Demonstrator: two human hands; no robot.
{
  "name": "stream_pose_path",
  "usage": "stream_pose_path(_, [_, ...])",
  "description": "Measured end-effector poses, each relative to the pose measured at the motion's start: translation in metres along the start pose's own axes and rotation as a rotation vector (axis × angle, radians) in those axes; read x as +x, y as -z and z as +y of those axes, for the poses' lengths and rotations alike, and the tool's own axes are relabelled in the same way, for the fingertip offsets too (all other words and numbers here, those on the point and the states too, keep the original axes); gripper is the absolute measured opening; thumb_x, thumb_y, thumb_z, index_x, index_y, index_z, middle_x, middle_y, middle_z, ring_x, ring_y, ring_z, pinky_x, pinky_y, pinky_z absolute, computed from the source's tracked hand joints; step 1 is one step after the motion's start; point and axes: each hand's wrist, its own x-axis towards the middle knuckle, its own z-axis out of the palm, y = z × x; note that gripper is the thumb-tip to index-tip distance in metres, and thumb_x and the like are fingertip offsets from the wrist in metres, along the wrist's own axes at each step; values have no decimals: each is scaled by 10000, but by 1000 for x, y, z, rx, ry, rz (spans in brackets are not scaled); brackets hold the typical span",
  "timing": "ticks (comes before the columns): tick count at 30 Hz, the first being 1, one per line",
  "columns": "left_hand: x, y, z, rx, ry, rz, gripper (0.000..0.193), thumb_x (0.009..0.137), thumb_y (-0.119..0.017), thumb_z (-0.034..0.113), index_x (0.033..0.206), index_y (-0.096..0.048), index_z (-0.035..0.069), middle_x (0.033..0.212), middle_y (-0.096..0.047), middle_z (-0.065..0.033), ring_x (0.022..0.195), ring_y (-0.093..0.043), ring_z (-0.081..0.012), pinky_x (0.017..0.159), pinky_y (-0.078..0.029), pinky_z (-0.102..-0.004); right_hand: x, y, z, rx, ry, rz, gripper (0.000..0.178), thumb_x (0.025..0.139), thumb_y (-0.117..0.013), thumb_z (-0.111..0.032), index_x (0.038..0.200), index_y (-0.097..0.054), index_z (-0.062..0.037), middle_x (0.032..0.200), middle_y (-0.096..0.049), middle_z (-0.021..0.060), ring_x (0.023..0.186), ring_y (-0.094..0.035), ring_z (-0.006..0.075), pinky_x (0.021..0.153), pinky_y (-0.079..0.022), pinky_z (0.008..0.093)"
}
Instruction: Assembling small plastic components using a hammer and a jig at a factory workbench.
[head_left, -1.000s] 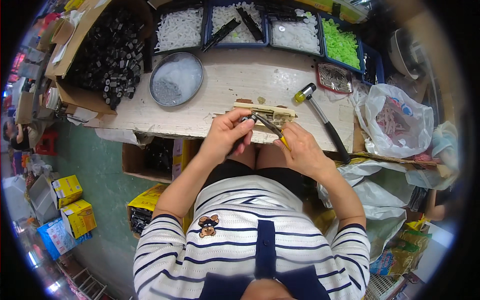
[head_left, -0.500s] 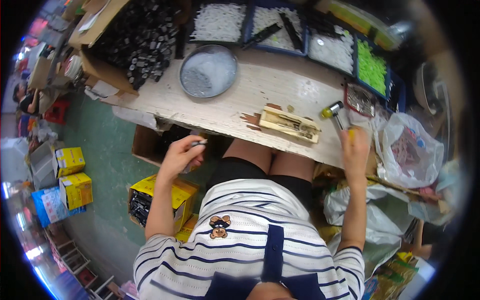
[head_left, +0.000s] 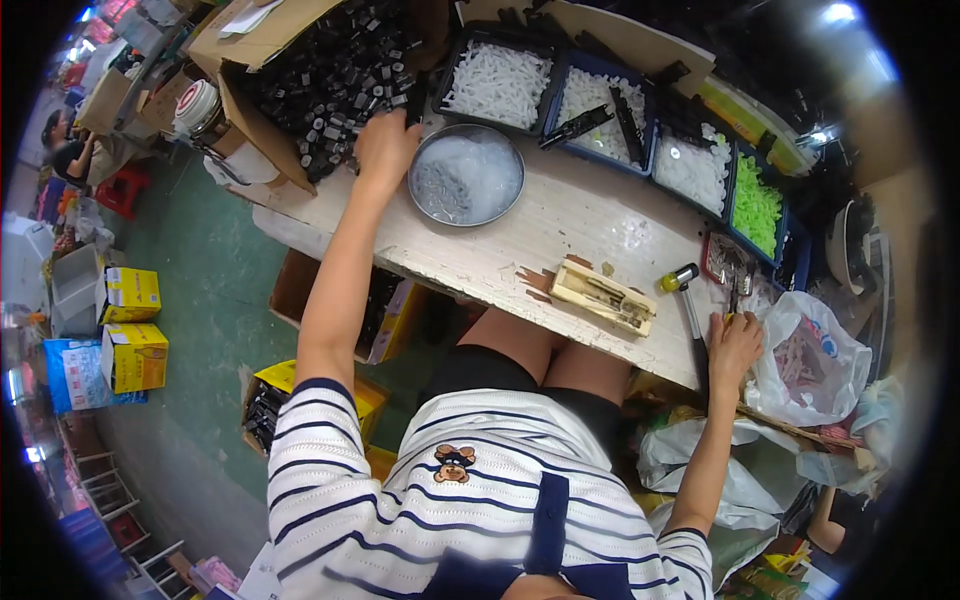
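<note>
Black parts (head_left: 335, 92) at left grip (head_left: 388, 150), pliers (head_left: 733, 300) at right grip (head_left: 736, 348), holds unclear; bare tabletop (head_left: 455, 246) along front edge (head_left: 470, 290).

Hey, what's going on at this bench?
The person's left hand is at the small black parts in a cardboard box; whether it grips one is unclear. The right hand is at a yellow-handled tool beside a hammer. A cream block lies on the bench, touched by neither hand.

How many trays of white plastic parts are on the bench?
3: a black tray right of the cardboard box, a blue tray next to it, and a third tray beside the green parts. Others may be hidden.
</note>
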Motion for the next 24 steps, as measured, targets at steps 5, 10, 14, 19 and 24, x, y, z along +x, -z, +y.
stream_pose_path(5, [31, -30, 7, 161, -19, -54, 171, 724, -586, 154, 818, -636, 20, 835, -626, -226, 824, -603, -412, 718, -488, -475, 10, 10, -11, 123, 67, 183, 236, 841, -563, -280, 941, -558, -67, 1114, -523, 109, 1032, -467, 294, 838, -339, 437])
stream_pose_path(10, [27, -6, -10, -142, -1, 131, 210, 693, -616, 145, 857, -658, 22, 748, -637, -179, 697, -624, -338, 638, -493, -413, 29, 35, -49, 321, 179, 247, 157, 796, -609, -142, 929, -562, -72, 1070, -536, 91, 1018, -477, 271, 841, -325, 402])
stream_pose_path(14, [-17, 44, 26, -607, -55, 16, 286, 660, -696, 97, 937, -658, 35, 712, -610, -100, 566, -554, -219, 551, -456, -275, 35, 48, -73, 523, 264, 243, 213, 763, -627, -102, 966, -570, -72, 1077, -536, 92, 1033, -474, 262, 860, -321, 392])
stream_pose_path(19, [-110, 26, 96, -649, -690, -332, 289, 655, -696, 59, 935, -628, 30, 838, -602, -88, 658, -594, -192, 551, -476, -283, 26, 104, -152, 649, 580, 386, 415, 702, -611, -35, 1108, -551, -101, 1126, -518, 111, 991, -496, 264, 878, -321, 454])
stream_pose_path(24, [-154, -17, 130, -592, -740, -360, 257, 663, -692, 105, 898, -605, 50, 881, -577, -109, 730, -604, -272, 600, -507, -340, 10, 78, -158, 633, 768, 24, 534, 659, -613, -44, 1180, -511, -103, 1144, -523, 62, 1019, -474, 240, 878, -297, 424])
